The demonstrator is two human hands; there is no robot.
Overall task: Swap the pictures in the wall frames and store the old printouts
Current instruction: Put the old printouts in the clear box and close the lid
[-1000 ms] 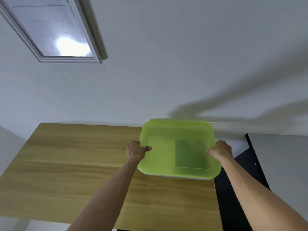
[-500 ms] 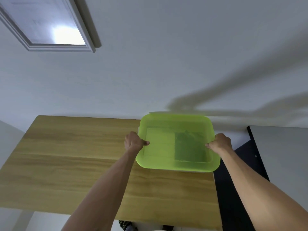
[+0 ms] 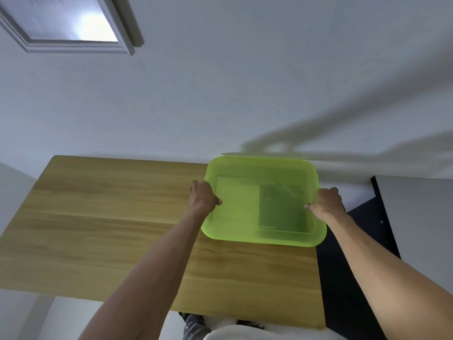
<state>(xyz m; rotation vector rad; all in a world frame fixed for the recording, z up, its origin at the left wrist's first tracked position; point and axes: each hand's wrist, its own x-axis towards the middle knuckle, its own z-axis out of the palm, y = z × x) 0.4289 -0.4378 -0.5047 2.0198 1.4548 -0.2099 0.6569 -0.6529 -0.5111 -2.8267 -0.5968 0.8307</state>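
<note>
Green lidded box [image 3: 263,202] sits at the wooden table's [image 3: 122,217] far right corner. Left hand [image 3: 203,197] and right hand [image 3: 327,201] clasp its opposite sides.

The lidded box [image 3: 263,201] sits on the table's [image 3: 110,217] far right corner against the wall [image 3: 245,94], the frame [image 3: 68,23] upper left.

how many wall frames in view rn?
1. One wall frame, upper left on the wall, cropped by the image edge. Others may hang out of view. Both hands are down at the green lid on the table.
</note>
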